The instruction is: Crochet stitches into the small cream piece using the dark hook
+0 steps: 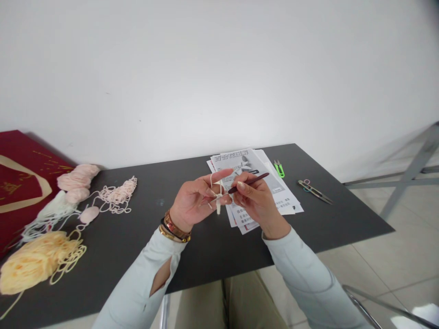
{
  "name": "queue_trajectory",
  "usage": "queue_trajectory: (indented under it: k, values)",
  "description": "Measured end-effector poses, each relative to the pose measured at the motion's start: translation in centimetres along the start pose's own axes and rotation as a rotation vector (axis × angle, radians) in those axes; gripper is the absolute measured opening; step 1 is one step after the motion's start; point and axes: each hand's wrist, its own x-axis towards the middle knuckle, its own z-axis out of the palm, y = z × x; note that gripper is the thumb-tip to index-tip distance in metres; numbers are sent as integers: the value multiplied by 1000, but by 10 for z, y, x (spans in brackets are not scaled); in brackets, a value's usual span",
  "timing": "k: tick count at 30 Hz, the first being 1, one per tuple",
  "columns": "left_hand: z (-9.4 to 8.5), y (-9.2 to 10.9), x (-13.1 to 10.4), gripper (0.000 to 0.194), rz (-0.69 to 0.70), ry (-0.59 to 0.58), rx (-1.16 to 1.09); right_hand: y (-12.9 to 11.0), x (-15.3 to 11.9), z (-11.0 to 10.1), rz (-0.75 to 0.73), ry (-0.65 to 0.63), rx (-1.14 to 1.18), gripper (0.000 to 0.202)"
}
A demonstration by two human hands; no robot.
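Above the dark table my left hand pinches a small piece of white crochet work, and its yarn loops over the raised index finger. My right hand grips a crochet hook with a dark reddish-brown handle. The hook's thin metal shaft points left and meets the white work between my hands. Exactly how the tip sits in the stitches is too small to tell. Bracelets circle my left wrist.
Printed sheets lie behind my hands. Green thread snips and metal snips are to the right. Pink yarn, yellow yarn, white yarn and a red bag occupy the left. A white wall backs the table.
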Motion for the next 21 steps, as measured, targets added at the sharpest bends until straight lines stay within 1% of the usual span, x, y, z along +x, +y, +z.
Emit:
queue_trajectory:
  k: [3,5,9,12,16,21]
  values:
    - [4,-1,0,51,1,-31,39,0,0,0,33,-41,10,27]
    - [5,-1,0,53,20,-59,74,1,0,0,47,-45,39,25]
    - [2,1,-1,59,106,-81,143,0,-1,2,85,-42,108,26]
    - [-1,2,-3,60,181,-99,187,0,-2,4,73,-42,170,26]
    - [-1,2,-5,59,284,-135,217,0,-2,7,27,-15,256,16]
    - [3,0,-6,67,317,-103,293,0,-2,9,22,61,315,19]
